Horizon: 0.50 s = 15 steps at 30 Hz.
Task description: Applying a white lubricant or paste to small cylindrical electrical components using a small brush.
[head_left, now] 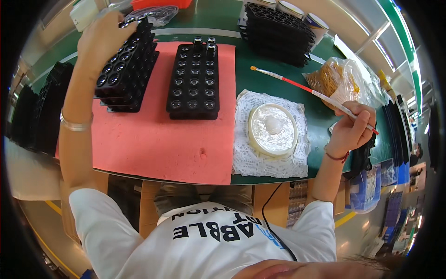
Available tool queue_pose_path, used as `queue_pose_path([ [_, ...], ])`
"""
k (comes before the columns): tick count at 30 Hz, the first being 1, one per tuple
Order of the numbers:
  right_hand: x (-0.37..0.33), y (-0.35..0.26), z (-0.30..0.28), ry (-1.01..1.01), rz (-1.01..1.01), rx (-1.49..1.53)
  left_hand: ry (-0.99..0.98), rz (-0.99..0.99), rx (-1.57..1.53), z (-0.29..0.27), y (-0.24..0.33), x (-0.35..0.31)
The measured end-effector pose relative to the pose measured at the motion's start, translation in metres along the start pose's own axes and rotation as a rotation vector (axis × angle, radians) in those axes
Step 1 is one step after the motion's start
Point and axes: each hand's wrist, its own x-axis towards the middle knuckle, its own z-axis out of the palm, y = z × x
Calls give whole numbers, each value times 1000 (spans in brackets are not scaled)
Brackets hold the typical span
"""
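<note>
My left hand [100, 42] reaches over the far end of a stack of black trays [125, 69] with round glossy pieces in their holes. Its thumb and fingers close together there; whatever they grip is hidden. A slim paintbrush [297, 84] with a red and white handle is in my right hand [355, 125], its yellowish tip pointing to the far left. Below the brush, a round cream dish [251, 132] with a shiny, wet-looking middle rests on a printed white cloth [297, 165]. Between the hands stands another black tray [193, 114], with several clear cylinders [211, 45] rising at its far right corner.
A pink mat [162, 153] lies under the trays on the green table. More black trays are stacked at the far left [46, 107] and the back [276, 35], where tins [317, 23] stand. A plastic bag of yellowish bands [337, 76] sits near my right hand. Blue bins [364, 188] are beyond the right edge.
</note>
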Motion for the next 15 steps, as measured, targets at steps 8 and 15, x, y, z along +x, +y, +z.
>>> queue_pose_path([
  [8, 1, 1, -1, -23, -4, 64, -212, 322, -77, 47, 87, -24],
  [15, 2, 4, -7, 40, -38, 130, -425, 215, -163, 105, 92, 2],
])
